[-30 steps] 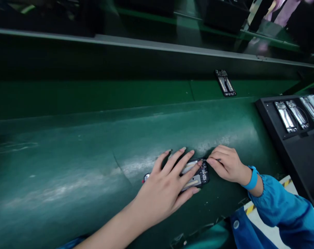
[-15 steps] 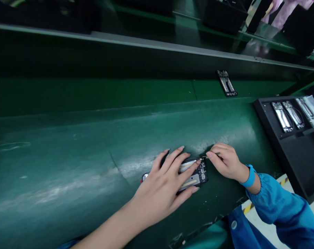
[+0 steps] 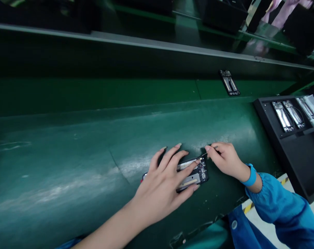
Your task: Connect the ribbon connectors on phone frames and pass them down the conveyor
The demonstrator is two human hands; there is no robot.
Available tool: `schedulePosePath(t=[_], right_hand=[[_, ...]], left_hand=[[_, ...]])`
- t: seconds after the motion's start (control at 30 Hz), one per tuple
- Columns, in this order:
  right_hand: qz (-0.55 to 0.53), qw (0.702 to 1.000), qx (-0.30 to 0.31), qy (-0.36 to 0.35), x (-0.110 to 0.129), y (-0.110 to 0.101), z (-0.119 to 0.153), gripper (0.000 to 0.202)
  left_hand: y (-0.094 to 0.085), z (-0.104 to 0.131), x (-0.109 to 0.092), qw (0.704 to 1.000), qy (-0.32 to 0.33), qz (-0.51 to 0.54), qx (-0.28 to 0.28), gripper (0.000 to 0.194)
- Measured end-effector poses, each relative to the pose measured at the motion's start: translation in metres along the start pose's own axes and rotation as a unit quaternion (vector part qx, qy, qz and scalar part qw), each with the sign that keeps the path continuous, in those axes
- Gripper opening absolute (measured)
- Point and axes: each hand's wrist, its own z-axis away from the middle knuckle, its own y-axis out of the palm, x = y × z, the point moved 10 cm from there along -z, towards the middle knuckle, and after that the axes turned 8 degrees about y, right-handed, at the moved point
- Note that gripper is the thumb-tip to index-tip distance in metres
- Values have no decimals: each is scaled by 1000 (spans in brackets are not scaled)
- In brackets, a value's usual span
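Observation:
An opened phone (image 3: 203, 171) lies on the green worktop, its circuit board and inner frame exposed. My left hand (image 3: 162, 183) rests over it with fingers spread, the index fingertip on the board's upper corner. Much of the phone is hidden under that hand. Between thumb and fingers, my right hand (image 3: 225, 158) pinches a thin dark pick-like tool (image 3: 204, 154). Its tip reaches the phone's upper right corner, close to my left index finger; the exact contact is too small to make out.
Another opened phone (image 3: 229, 83) lies on the darker green strip (image 3: 120, 93) at the back. To the right, a black tray (image 3: 271, 135) holds several opened phones in its far part. A metal rail (image 3: 146, 42) runs behind the strip. A person's pink sleeve (image 3: 284, 15) shows at top right.
The phone on the back strip and the strip's seam have shifted slightly right. My right hand has moved a little left, its tool tilting more steeply. My left hand stays almost in place.

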Motion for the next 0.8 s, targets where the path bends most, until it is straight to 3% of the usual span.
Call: schedulePosePath(t=[0.07,0.13,0.23,0.3,0.63,0.7,0.8], right_hand=[[-34,996,38,68,-9,1,-9,43],[-79,979,117,146,-17,10,-15,41],[-89,925,278,245,-18,34,-8,36],[-70,901,336,265,-12,42,-3,34],[-58,896,348,270,-8,52,-6,32],[-57,893,352,274,-6,54,-4,33],[-56,886,359,288,-6,56,-1,34]], left_hand=[[-1,0,2,1000,-16,-4,-5,44],[0,-1,0,1000,-18,-10,-5,45],[-2,-1,-5,999,-8,-27,-16,43],[-5,-1,-8,999,0,-40,-33,41],[-9,-3,-17,998,26,-48,-41,38],[-17,0,-4,999,10,-24,-37,37],[-30,13,47,996,-89,27,14,35]])
